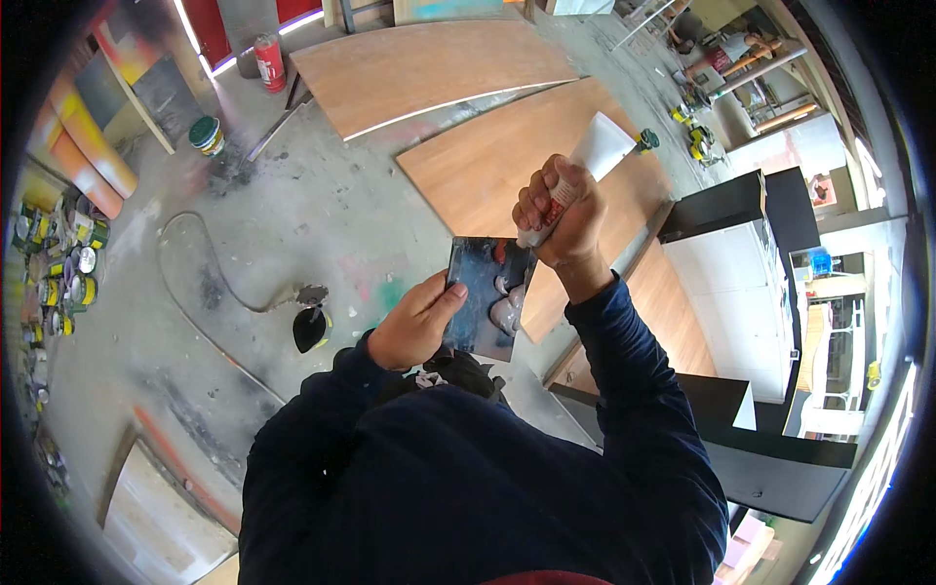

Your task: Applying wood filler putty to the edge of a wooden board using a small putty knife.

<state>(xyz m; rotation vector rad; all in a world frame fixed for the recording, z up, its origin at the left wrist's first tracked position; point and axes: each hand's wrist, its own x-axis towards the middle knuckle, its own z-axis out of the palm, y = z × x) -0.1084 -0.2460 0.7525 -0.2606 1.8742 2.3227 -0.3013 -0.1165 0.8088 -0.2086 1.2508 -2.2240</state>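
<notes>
Grey concrete floor point(322, 210) fills the workshop, with wood panels point(507, 156) lying toward 12 o'clock and paint cans point(58, 273) crowded at 9 o'clock. Near the centre, the left hand point(414, 327) pinches a dark, paint-smeared square board point(483, 292) by its left edge. Just above it at 1 o'clock, the right hand point(564, 210) is clenched around a white tube point(595, 156), nozzle pointing down at the board.
</notes>
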